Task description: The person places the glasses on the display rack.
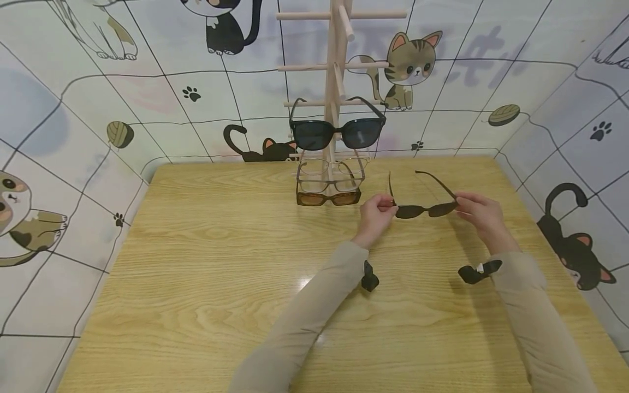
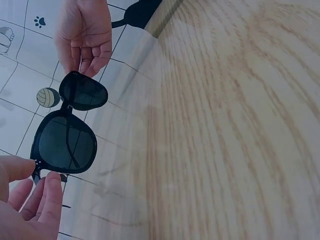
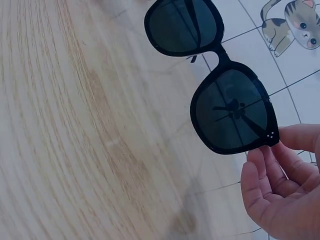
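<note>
Black sunglasses [image 1: 410, 212] with dark lenses are held above the table, right of the wooden display stand [image 1: 332, 82]. Their temples are unfolded and point away toward the back wall. My left hand [image 1: 377, 218] pinches the left hinge corner between thumb and fingers. At the opposite corner, my right hand [image 1: 481, 215] pinches the frame the same way. In the left wrist view both hands show at the two ends of the sunglasses [image 2: 68, 140]. Small light dots mark the frame corner of the sunglasses [image 3: 232, 112] beside the right thumb in the right wrist view.
On the stand hang large black sunglasses [image 1: 338, 134]. Below them are thin-rimmed glasses [image 1: 314, 166], grey-framed glasses [image 1: 330, 186] and brown-tinted sunglasses [image 1: 328, 198]. Bare pegs [image 1: 304, 16] stick out higher up. Cat-print cloth walls [image 1: 196, 125] enclose the wooden table [image 1: 196, 273] at back and sides.
</note>
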A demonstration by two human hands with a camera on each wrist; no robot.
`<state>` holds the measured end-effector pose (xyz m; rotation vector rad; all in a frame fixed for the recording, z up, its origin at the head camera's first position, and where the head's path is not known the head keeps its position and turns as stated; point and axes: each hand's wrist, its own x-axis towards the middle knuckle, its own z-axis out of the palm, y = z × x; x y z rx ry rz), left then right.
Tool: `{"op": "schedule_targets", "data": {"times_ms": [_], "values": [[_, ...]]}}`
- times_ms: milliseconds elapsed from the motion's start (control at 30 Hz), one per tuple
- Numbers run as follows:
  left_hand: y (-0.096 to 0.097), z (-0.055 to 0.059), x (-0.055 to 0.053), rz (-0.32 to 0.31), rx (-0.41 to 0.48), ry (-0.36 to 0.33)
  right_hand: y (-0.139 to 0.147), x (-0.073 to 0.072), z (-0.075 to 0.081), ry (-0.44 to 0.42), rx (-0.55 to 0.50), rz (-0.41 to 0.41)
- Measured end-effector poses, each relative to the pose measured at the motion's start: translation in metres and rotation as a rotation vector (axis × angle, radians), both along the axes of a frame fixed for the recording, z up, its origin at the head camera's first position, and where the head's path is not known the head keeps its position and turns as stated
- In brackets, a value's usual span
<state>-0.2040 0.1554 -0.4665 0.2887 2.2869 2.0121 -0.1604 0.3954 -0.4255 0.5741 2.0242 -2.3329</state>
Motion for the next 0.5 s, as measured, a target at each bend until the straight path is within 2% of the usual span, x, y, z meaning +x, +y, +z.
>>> {"op": "schedule_targets", "data": {"times_ms": [267,500], "values": [[-0.003,0.011,0.003,-0.037,0.000,0.051,0.001,0.011,0.008,0.060,-0.049,-0.004],[-0.007,0.022,0.006,-0.063,0.004,0.054,0.000,0.020,0.020,0.105,-0.069,-0.006]]}}
